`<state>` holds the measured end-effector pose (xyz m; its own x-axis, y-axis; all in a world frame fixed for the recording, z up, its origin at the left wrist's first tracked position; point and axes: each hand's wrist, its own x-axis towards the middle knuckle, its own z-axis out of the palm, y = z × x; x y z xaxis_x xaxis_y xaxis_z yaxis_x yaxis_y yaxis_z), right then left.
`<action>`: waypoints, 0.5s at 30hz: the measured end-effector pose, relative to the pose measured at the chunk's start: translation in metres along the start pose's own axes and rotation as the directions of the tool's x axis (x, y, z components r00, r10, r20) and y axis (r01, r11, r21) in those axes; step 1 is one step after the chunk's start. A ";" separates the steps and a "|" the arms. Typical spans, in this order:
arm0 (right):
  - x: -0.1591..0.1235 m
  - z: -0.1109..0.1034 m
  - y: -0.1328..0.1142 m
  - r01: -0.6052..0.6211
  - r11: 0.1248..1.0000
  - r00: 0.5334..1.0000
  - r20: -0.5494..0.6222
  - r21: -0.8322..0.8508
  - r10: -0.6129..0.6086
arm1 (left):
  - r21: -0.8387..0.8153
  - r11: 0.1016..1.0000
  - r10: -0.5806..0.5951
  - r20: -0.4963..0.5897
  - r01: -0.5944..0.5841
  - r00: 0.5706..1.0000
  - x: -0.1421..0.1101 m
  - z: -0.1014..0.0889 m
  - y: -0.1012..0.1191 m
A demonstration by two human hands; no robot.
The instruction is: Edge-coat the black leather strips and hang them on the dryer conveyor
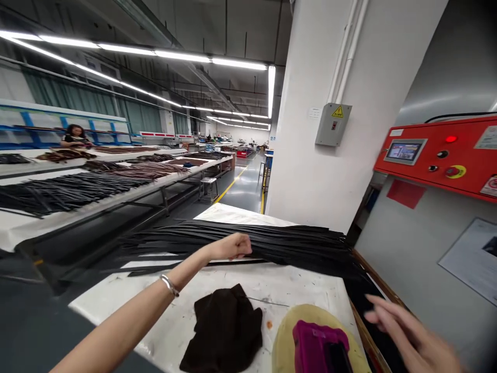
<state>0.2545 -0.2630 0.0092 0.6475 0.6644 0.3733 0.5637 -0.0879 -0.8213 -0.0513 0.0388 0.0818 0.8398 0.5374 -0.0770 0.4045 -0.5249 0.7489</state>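
A thick stack of long black strips lies across the far part of my white worktable, its right end hanging over the table edge. My left hand reaches out with its fingers closed on the near edge of these strips. A silver bracelet sits on that wrist. My right hand hovers low at the right, fingers stretched out and blurred, holding nothing, beside the hanging ends of the strips.
A dark brown cloth lies near me, next to a round yellowish pad bearing a magenta tool. An orange control panel with a lit red lamp stands right. Long tables of strips and a seated person are left.
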 end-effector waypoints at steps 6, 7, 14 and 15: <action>0.084 0.095 -0.107 0.388 0.904 0.860 0.280 0.182 -0.426 | -0.110 0.945 0.310 -0.004 -0.309 0.951 -0.001 -0.022 0.137; 0.098 0.106 -0.112 0.379 0.905 0.860 0.286 0.196 -0.422 | -0.082 0.933 0.351 -0.020 -0.351 0.936 -0.009 -0.028 0.156; 0.174 0.044 -0.150 0.357 0.856 0.897 0.120 0.373 -0.426 | 0.286 0.936 0.298 -0.340 -0.204 0.892 -0.092 -0.094 0.190; 0.180 0.025 -0.162 0.378 0.841 0.902 0.053 0.386 -0.429 | 0.275 0.943 0.287 -0.383 -0.189 0.878 -0.101 -0.103 0.187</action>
<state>0.2668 -0.1110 0.1989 0.3149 0.6759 0.6663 0.5210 0.4637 -0.7166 -0.0978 -0.0456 0.2974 0.7151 0.5737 0.3994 0.3224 -0.7776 0.5398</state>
